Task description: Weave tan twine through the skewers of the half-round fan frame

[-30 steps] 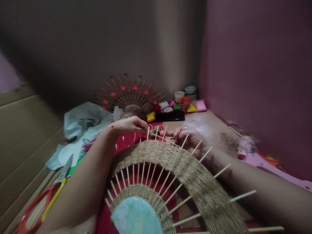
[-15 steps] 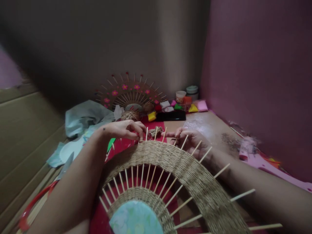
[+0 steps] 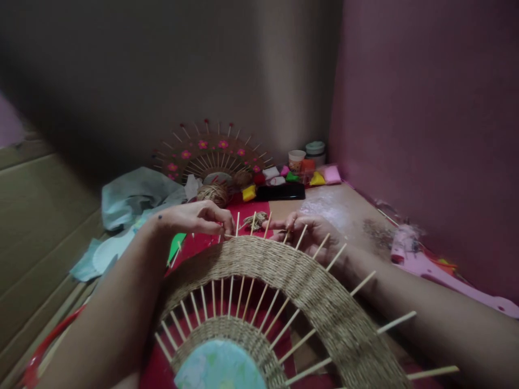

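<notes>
A half-round woven fan (image 3: 259,254) of twisted twine on thin wooden sticks fills the foreground. At its lower centre is a pale blue patterned disc (image 3: 221,364). My left hand (image 3: 200,217) is at the top rim, left of centre, with its fingertips pinched on a thin strand of twine. My right hand (image 3: 314,232) is behind the sticks at the upper right rim. Its index finger stretches left past a stick, and its other fingers are partly hidden. A loose bundle of twine (image 3: 256,220) lies just beyond the rim between both hands.
A finished-looking fan with pink flowers (image 3: 214,146) leans on the back wall. Before it are a twine ball (image 3: 213,194), a black phone (image 3: 280,192), colourful clay packets (image 3: 317,179) and a cup (image 3: 297,160). Red-handled scissors (image 3: 38,356) lie left; a pink plastic piece (image 3: 450,278), right.
The whole view has shifted slightly, so things appear a little further left. My left fingers stay pinched at the rim; my right hand stays behind the sticks with little change.
</notes>
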Demonstrator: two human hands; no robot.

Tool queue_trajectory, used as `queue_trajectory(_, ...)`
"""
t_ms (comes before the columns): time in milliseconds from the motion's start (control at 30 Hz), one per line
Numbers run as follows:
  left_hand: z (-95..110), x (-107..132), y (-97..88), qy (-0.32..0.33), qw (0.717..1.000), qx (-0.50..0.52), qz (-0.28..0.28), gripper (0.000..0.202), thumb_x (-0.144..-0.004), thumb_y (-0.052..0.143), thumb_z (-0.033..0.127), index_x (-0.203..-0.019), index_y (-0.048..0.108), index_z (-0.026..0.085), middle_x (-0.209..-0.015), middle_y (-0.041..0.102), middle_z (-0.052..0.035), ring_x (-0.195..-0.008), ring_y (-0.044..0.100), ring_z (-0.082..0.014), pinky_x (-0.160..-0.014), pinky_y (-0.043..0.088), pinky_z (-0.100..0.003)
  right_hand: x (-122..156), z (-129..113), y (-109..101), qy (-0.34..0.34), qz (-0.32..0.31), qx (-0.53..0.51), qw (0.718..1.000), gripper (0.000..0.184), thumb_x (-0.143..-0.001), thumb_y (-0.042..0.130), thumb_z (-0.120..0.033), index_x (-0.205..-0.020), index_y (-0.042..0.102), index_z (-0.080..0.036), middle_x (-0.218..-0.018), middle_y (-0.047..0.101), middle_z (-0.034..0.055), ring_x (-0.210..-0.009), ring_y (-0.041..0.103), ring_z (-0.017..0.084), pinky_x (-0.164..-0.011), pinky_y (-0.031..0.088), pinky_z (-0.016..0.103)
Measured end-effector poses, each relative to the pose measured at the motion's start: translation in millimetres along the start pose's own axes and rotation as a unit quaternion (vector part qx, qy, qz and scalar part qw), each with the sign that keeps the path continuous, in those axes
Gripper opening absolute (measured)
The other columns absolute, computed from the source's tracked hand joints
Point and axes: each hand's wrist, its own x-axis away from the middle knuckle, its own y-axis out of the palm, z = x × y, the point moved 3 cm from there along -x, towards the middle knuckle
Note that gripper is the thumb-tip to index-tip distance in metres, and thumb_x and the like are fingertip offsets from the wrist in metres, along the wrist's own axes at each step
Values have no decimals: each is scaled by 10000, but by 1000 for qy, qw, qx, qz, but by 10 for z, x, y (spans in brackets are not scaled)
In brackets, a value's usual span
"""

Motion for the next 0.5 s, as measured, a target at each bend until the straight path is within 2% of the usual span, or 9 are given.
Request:
queue_trajectory(133,20,-53,50,-26,999,-34,10,210,-760,580,348,-758,677,162,-735,608,-27,-714,532,-147,-674,415,-216,1,4,6,4,2,1,1000,198,-647,424,-38,-558,578,-126,-838,675,86,-627,613,152,-615,497,325)
queue_trajectory(233,18,-133,93,-8,999,-52,8,208,-751,592,345,-712,676,159,-689,576,-17,-680,517,-130,-651,409,-212,-7,-1,3,5,3,1,1000,187,-624,421,-31,-551,568,-121,-861,676,94,-612,614,146,-596,498,312)
queue_trajectory(333,31,-164,103,22,998,-53,32,202,-756,589,329,-671,664,161,-670,543,-10,-674,500,-119,-648,404,-208,-10,-17,7,-1,9,1,1000,162,-606,433,-29,-548,556,-116,-858,678,95,-623,628,158,-597,500,315)
queue_trajectory(433,79,-98,62,28,994,-73,74,205,-762,582,326,-666,657,162,-673,522,-7,-681,485,-113,-650,396,-204,14,-30,5,-27,24,11,999,232,-651,437,9,-726,610,-126,-818,678,55,-693,638,154,-681,495,316)
queue_trajectory(500,114,-1,-15,17,988,-89,123,213,-758,583,331,-650,651,159,-670,522,-8,-674,477,-112,-645,390,-207,43,-13,-3,-50,31,42,997,291,-697,450,36,-875,611,-129,-816,672,40,-732,632,140,-721,480,296)
